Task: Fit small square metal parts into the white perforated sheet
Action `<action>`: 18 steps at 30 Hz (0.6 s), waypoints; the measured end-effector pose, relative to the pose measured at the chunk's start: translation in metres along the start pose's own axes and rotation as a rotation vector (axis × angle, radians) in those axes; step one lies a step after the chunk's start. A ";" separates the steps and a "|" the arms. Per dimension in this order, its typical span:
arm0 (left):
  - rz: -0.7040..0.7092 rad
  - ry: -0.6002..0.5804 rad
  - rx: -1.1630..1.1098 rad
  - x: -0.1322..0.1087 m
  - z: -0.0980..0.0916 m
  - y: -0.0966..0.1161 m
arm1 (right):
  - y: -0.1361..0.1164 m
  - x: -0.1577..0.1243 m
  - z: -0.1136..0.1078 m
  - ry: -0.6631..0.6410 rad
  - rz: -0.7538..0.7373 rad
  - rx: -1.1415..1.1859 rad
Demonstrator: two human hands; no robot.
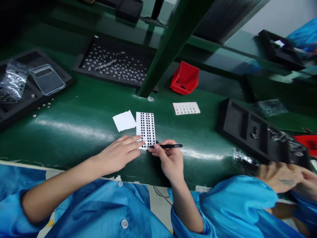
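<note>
**Green Bench with Trays and Papers**

On the green bench [81, 135] lie three black foam trays [22, 110], and the far one [116, 62] carries many small metal rings. There are also a red plastic bin [184, 78], a white card [186, 108], a white paper [124, 121] and a sheet with black squares [146, 129].

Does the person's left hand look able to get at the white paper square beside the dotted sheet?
Probably yes. The left hand lies on the lower part of the dotted sheet, and the white paper square sits just beyond it on the green bench top, with nothing in between.
</note>
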State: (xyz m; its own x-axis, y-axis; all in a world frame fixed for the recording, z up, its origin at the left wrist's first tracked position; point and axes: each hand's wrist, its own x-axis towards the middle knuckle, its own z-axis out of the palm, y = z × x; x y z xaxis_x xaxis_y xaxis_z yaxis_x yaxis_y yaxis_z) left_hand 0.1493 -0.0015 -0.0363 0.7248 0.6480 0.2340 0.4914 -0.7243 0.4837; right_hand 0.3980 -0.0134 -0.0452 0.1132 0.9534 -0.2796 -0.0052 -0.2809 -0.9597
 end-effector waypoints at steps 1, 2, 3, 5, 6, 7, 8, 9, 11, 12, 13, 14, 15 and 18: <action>0.002 -0.028 -0.017 0.001 0.003 -0.002 | 0.000 0.000 0.000 0.004 0.001 0.002; 0.001 -0.043 -0.032 0.002 0.006 -0.004 | 0.001 0.000 0.000 0.007 0.002 0.003; 0.000 -0.050 -0.042 0.002 0.007 -0.007 | 0.001 0.001 0.000 0.009 0.003 0.004; -0.003 -0.047 -0.045 0.002 0.009 -0.010 | 0.001 0.001 0.001 0.007 0.005 0.003; -0.003 -0.042 -0.041 0.001 0.009 -0.011 | 0.000 0.001 0.001 0.003 0.007 0.002; -0.004 -0.038 -0.033 0.002 0.009 -0.011 | 0.000 0.002 0.001 -0.001 0.008 0.001; -0.006 -0.035 -0.022 0.002 0.009 -0.011 | 0.000 0.002 0.001 -0.006 0.010 0.000; -0.005 -0.033 -0.011 0.002 0.010 -0.011 | -0.001 0.002 0.001 -0.010 0.012 0.000; 0.000 -0.029 0.007 0.002 0.010 -0.010 | -0.002 0.002 0.001 -0.014 0.015 0.003; 0.002 -0.028 0.008 0.002 0.010 -0.009 | -0.002 0.002 0.001 -0.014 0.017 0.007; 0.001 -0.025 0.002 0.002 0.011 -0.009 | -0.002 0.001 0.001 -0.012 0.019 0.012; -0.002 -0.024 -0.011 0.002 0.011 -0.010 | -0.003 0.001 0.000 -0.009 0.020 0.020; -0.009 -0.020 -0.029 0.002 0.012 -0.010 | -0.003 0.000 -0.001 -0.008 0.021 0.030; -0.035 0.013 -0.108 0.001 0.011 -0.014 | -0.004 0.002 -0.005 -0.018 0.029 0.073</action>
State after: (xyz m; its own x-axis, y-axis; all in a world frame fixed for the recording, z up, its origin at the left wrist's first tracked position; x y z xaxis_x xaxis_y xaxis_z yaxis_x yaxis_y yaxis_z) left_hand 0.1485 0.0062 -0.0521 0.7011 0.6763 0.2260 0.4612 -0.6718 0.5797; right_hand 0.4036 -0.0113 -0.0417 0.0937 0.9469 -0.3074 -0.0808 -0.3005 -0.9503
